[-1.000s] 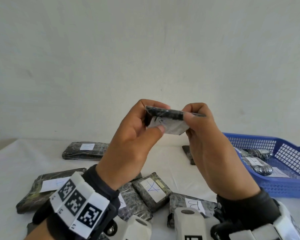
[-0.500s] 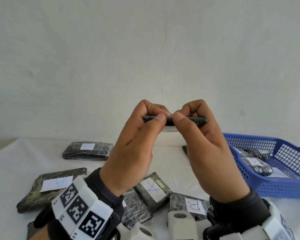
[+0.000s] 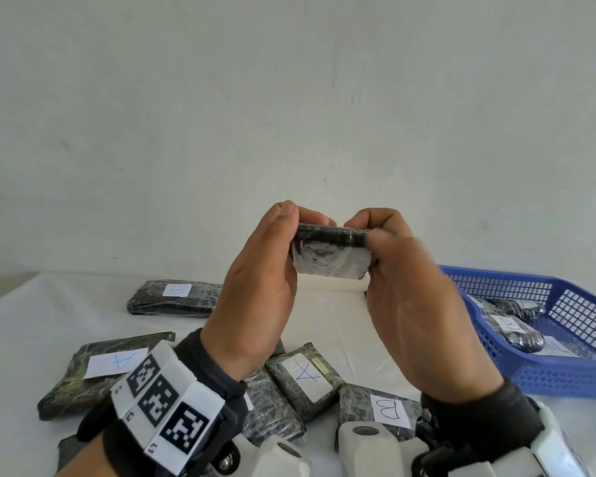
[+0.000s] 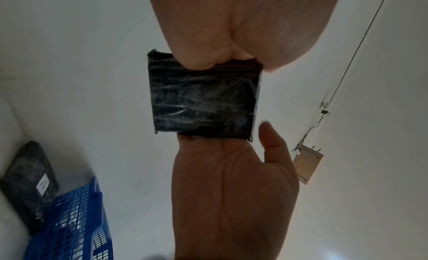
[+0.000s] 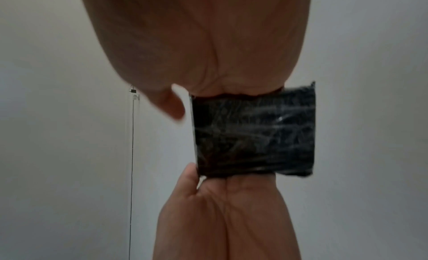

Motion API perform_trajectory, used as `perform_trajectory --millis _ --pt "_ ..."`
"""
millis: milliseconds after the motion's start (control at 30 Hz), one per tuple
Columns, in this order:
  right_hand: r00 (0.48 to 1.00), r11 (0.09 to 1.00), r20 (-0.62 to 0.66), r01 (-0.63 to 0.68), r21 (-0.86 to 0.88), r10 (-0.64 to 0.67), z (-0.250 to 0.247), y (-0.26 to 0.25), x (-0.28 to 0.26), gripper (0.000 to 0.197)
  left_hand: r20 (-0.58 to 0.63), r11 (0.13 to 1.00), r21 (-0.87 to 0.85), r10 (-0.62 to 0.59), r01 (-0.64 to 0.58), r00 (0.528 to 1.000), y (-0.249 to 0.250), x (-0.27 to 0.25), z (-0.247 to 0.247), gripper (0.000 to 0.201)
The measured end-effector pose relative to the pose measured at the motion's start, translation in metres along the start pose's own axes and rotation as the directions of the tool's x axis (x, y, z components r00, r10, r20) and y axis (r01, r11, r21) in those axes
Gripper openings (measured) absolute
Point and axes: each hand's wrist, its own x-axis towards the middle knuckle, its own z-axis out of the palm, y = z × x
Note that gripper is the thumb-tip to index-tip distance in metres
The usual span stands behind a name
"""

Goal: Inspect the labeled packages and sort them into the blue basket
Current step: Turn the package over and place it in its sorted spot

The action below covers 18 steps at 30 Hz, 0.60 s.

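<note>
a plain pale wall fills the upper frame of the head view, above a table covered in white cloth (image 3: 21, 325). at lower left, dark plastic-wrapped packages with white paper labels (image 3: 100, 368) are spread on the cloth, two marked "a" and one marked "b". at centre frame, a small flat black package wrapped in clear film (image 3: 331, 254) is held up in the air between both hands. its left end is gripped by the left hand (image 3: 260, 290), thumb on top, fingers curled behind. its right end is pinched by the right hand (image 3: 410, 297), whose thumb is blurred. no label is shown on the side facing the wrist views. at right, a blue plastic lattice basket (image 3: 561, 376) is seen holding a few labelled packages.
</note>
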Motion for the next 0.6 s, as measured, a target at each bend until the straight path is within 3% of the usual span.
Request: perform_trajectory --millis 100,233,300,367,467,533,600 --pt "0.995 0.942 0.077 0.078 -0.327 -0.055 -0.003 -0.005 -0.006 0.013 -0.026 0.996 0.079 -0.045 0.047 0.999 0.002 0.003 -0.004 0.042" --pt "0.976 0.819 0.043 0.203 -0.537 -0.213 -0.014 -0.01 -0.008 0.03 -0.005 0.948 0.255 -0.197 0.191 0.98 0.006 0.006 -0.015 0.031" --pt "0.96 0.709 0.059 0.242 -0.663 -0.273 -0.017 -0.006 -0.006 0.036 -0.003 0.927 0.226 -0.305 0.298 0.952 0.007 0.008 -0.016 0.033" --pt "0.959 0.659 0.055 0.232 -0.716 -0.279 -0.02 -0.001 -0.007 0.042 -0.008 0.932 0.111 -0.348 0.346 0.938 0.01 0.009 -0.016 0.034" --pt "0.991 0.615 0.052 0.118 -0.779 -0.123 -0.022 -0.004 -0.007 0.057 -0.04 0.951 0.078 -0.297 0.299 0.954 0.012 0.01 -0.016 0.028" --pt "0.997 0.565 0.054 0.012 -0.825 0.057 -0.024 -0.01 -0.008 0.084 -0.051 0.954 0.11 -0.275 0.279 0.96 0.013 0.011 -0.02 0.026" --pt "0.987 0.557 0.045 -0.051 -0.829 0.156 -0.024 -0.015 -0.01 0.105 -0.053 0.949 0.13 -0.282 0.287 0.958 0.014 0.011 -0.022 0.027"
